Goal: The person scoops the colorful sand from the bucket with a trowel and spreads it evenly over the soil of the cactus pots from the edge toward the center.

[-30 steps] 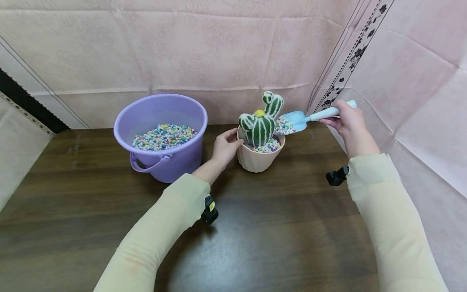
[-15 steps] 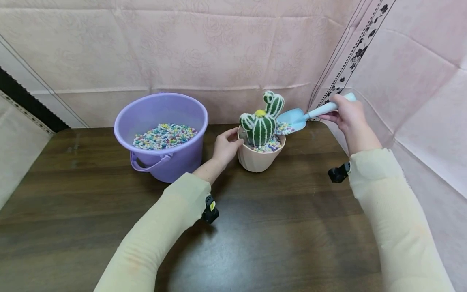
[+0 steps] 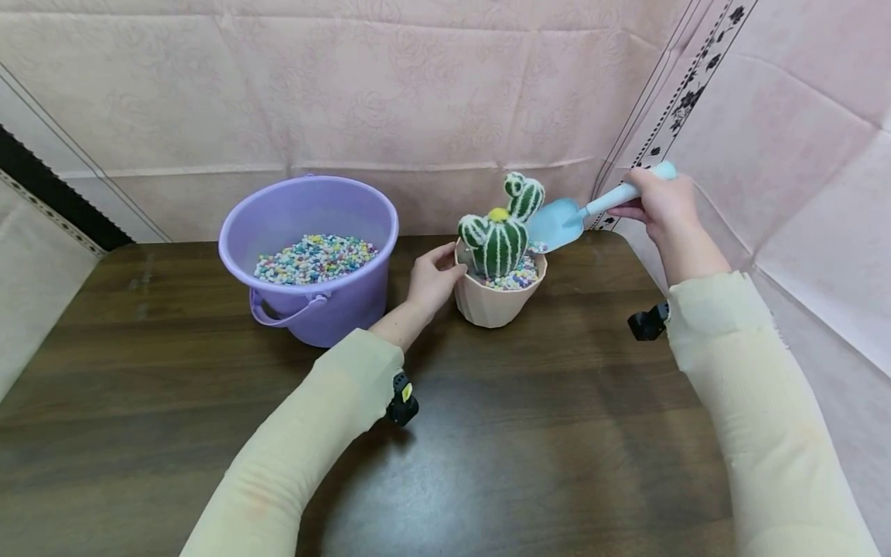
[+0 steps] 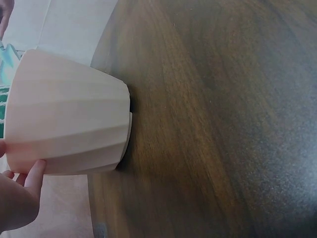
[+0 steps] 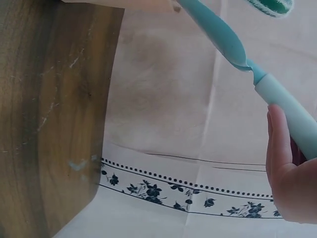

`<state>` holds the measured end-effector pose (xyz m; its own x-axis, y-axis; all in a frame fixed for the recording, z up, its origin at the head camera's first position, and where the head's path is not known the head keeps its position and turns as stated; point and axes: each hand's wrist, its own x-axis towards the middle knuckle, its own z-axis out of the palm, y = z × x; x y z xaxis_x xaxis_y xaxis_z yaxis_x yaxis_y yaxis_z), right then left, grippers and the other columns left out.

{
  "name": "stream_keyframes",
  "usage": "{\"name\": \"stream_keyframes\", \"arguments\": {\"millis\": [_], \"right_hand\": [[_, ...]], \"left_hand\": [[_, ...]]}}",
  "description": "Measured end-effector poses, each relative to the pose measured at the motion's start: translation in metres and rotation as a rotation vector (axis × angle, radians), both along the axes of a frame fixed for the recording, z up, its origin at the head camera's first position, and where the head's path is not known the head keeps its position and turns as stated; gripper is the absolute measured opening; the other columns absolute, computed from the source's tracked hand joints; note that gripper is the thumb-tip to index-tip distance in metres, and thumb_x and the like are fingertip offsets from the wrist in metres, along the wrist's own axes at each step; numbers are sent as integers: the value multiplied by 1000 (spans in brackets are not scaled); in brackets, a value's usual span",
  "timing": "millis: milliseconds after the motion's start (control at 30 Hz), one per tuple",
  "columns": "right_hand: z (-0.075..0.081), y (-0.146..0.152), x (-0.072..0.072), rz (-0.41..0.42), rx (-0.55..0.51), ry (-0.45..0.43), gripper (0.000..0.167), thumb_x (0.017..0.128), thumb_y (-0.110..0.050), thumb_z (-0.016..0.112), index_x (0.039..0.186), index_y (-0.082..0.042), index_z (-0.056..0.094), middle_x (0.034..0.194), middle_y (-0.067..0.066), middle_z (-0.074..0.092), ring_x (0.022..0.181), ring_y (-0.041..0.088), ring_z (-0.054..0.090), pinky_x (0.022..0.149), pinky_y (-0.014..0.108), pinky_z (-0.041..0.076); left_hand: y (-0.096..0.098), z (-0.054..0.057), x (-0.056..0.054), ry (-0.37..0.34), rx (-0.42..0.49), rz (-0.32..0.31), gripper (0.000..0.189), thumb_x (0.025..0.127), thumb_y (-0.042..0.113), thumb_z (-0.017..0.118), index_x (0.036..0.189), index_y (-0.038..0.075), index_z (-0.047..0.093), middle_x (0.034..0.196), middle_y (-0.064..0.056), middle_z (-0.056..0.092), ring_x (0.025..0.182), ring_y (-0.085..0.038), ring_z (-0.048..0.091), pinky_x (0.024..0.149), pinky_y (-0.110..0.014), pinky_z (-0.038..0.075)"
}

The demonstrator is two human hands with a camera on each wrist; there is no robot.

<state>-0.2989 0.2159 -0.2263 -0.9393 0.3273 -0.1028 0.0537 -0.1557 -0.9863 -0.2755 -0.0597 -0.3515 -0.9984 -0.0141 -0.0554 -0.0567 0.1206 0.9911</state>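
My left hand (image 3: 433,278) pinches the left rim of a cream faceted flowerpot (image 3: 491,306), which stands upright on the table. In the left wrist view, a finger presses the pot's outer wall (image 4: 69,114). A green-and-white knitted cactus (image 3: 503,249) with a yellow top sits in the pot, with coloured pebbles (image 3: 517,278) around its right side. My right hand (image 3: 664,203) grips the pale handle of a blue garden trowel (image 3: 557,223). The trowel's blade slopes down to the pot's right rim, beside the cactus. A few pebbles lie at its tip.
A purple bucket (image 3: 306,309) stands left of the pot, partly filled with coloured pebbles (image 3: 316,259). Its handle hangs at the front. The brown wooden table (image 3: 515,433) ends at a cloth-covered wall (image 3: 404,93) behind and another at the right.
The trowel's handle has risen and its blade has tilted more steeply. Most of the pebbles on the blade have slid off into the pot. My left hand has stayed on the rim.
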Motion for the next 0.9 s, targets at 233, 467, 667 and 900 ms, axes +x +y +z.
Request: {"name": "stream_keyframes", "arguments": {"millis": [233, 467, 667, 900], "right_hand": [[6, -3, 1, 42, 32, 76, 10, 83, 1, 57, 76, -4, 52, 58, 3, 61, 54, 14, 67, 50, 27, 57], [11, -6, 4, 52, 56, 90, 11, 83, 2, 58, 75, -4, 53, 60, 2, 60, 55, 13, 67, 51, 26, 57], [13, -4, 8, 46, 36, 81, 7, 83, 1, 60, 79, -5, 57, 64, 2, 60, 54, 14, 67, 50, 28, 57], [25, 12, 12, -21, -86, 61, 11, 82, 1, 61, 81, -3, 51, 64, 6, 62, 57, 18, 68, 53, 32, 58]], "left_hand": [[0, -1, 0, 2, 4, -1, 45, 87, 5, 60, 132, 5, 53, 129, -13, 58, 117, -23, 56, 99, -31, 48], [0, 0, 1, 6, 17, -1, 45, 87, 4, 59, 132, 5, 52, 129, -14, 57, 117, -24, 55, 99, -31, 48], [0, 5, 3, 9, -8, -12, 47, 88, 5, 59, 133, 3, 50, 132, -14, 55, 120, -25, 54, 100, -32, 48], [-6, 30, 11, 114, -74, -36, 49, 87, 13, 63, 133, 3, 49, 133, -15, 55, 122, -26, 53, 103, -31, 45]]}}
